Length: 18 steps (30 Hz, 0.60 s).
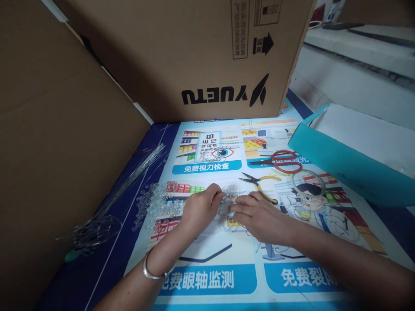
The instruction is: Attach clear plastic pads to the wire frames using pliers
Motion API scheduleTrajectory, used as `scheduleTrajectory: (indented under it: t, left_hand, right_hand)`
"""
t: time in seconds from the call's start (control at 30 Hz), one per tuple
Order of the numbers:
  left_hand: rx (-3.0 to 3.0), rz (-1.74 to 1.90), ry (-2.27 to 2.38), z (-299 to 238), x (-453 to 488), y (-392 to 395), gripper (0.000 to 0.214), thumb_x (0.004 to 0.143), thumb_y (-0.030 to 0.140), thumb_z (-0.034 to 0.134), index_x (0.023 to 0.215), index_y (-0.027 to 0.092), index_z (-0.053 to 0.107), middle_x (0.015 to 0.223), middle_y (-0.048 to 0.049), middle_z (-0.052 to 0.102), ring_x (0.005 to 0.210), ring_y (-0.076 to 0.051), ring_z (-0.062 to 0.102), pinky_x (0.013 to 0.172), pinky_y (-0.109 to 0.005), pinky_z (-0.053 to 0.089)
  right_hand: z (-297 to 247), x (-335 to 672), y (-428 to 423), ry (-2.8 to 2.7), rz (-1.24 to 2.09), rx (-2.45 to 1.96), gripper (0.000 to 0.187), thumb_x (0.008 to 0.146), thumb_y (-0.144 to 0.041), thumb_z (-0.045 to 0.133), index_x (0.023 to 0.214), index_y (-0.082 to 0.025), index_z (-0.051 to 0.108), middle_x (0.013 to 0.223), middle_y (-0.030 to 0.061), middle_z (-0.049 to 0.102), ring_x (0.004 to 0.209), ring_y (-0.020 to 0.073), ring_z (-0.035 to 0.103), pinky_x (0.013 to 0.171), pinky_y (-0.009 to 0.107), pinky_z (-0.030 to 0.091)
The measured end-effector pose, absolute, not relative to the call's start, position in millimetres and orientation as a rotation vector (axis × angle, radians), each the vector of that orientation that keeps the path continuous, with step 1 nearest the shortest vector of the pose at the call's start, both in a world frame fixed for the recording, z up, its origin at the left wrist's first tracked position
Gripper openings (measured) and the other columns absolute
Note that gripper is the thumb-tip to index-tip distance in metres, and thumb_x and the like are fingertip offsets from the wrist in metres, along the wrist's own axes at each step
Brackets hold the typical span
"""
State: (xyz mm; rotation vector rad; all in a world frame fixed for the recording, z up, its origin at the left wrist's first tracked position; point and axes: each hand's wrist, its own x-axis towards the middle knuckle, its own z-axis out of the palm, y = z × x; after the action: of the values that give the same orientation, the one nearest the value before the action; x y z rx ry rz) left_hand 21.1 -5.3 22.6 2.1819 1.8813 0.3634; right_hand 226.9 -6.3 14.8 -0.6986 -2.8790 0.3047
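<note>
My left hand (202, 206) and my right hand (257, 216) meet over a printed poster (227, 255) on the table. Both pinch a small piece of clear beads threaded on thin wire (227, 204), held between the fingertips of the two hands. Loops of the wire curl out above and below the hands. A silver bangle sits on my left wrist. A scatter of loose clear beads (155, 203) lies just left of my left hand.
Yellow-handled pliers (261, 181) and red-handled scissors (282, 160) lie beyond my right hand, beside a clear tape ring (308, 181). A bundle of thin wires (123, 190) lies at the left. Large cardboard boxes (194, 56) stand behind and left. A teal paper bag (350, 164) lies at the right.
</note>
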Motion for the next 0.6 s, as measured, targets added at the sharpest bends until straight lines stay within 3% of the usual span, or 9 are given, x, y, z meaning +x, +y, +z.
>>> scheduleTrajectory:
  t: [0.6]
  left_hand:
    - [2.124,0.355,1.817,26.4,22.3,-5.6,0.017,0.086,0.035,0.041,0.086,0.024,0.054,0.065,0.0002,0.062,0.058,-0.015,0.058,0.054,-0.021,0.033]
  right_hand:
    - [16.9,219.6,-7.4,-2.921,0.315,-0.747,0.032,0.078,-0.012,0.043,0.105,-0.016,0.059,0.126,0.0091,0.051,0.120,0.0239,0.034,0.092,0.045,0.023]
